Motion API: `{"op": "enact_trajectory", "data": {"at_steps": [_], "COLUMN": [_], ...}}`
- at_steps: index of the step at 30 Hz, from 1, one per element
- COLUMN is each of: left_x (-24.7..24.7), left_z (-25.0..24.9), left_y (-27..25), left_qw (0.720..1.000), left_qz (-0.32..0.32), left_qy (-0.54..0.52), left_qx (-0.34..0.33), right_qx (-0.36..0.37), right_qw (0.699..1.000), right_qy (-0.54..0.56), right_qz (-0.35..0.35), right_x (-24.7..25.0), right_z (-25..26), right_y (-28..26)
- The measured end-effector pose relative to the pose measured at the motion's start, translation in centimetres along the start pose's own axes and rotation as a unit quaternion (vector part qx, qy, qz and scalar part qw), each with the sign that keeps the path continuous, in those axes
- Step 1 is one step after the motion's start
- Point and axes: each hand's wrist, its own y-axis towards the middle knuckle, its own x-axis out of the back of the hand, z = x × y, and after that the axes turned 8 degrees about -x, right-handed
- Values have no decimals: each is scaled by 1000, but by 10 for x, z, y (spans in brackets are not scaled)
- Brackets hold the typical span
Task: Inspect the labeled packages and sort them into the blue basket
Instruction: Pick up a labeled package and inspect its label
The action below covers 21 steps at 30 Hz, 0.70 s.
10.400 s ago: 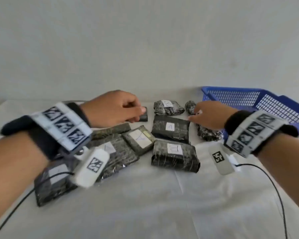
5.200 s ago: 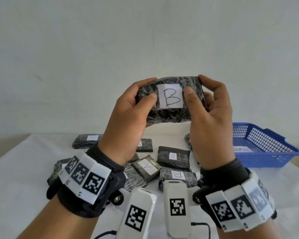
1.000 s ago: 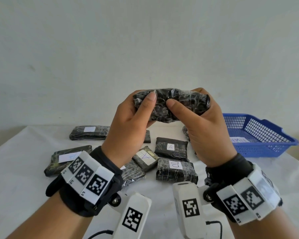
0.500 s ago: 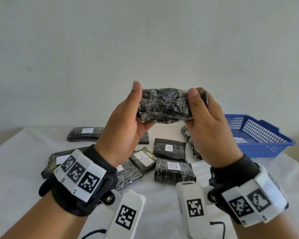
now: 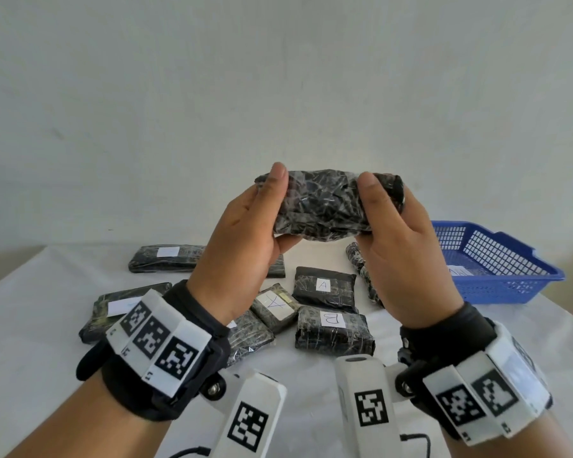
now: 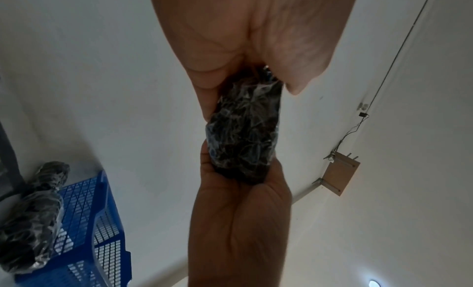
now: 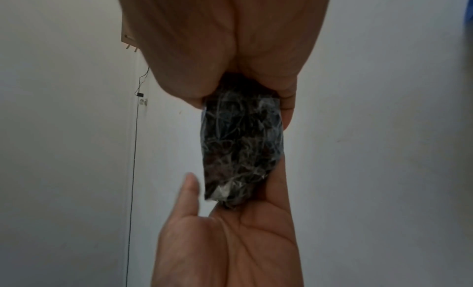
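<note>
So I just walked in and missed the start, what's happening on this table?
A person is checking wrapped packages. The left hand and right hand hold one dark package up by its ends, no label showing on the side facing the head camera. More packages, some marked A or B, lie on the white table. The blue basket waits on the right.

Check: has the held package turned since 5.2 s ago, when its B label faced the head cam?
Yes. The held package has been rotated: its label no longer shows, only bare wrap. It sits lower against the wall, gripped by the left hand and right hand.
</note>
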Motion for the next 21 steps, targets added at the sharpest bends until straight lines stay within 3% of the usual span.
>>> {"op": "enact_trajectory", "data": {"at_steps": [2, 5, 7, 10, 14, 16, 19, 21], "left_x": [-2, -2, 0, 2, 4, 7, 11, 12], "left_z": [-1, -3, -5, -6, -1, -1, -4, -5], "left_y": [-1, -1, 1, 1, -3, -5, -4, -3], "left_qw": [1000, 998, 998, 998, 998, 998, 998, 998], "left_qz": [3, -20, -22, -19, -40, -27, 20, 28], "left_qy": [30, 48, 51, 59, 49, 46, 59, 62], "left_qx": [-7, -28, -22, -4, 17, 26, 6, 0], "right_qx": [-4, -31, -24, -19, -71, -65, -36, -55], "right_qw": [999, 996, 998, 999, 997, 997, 999, 997], "right_qy": [19, 81, 58, 9, 9, 23, 7, 47], "right_qz": [-44, -2, 13, -24, 7, 31, -1, -7], "right_x": [-5, -9, -9, -9, -12, -10, -5, -3], "right_z": [3, 5, 5, 3, 3, 5, 7, 6], "right_y": [0, -1, -2, 1, -3, -5, -6, -5]}}
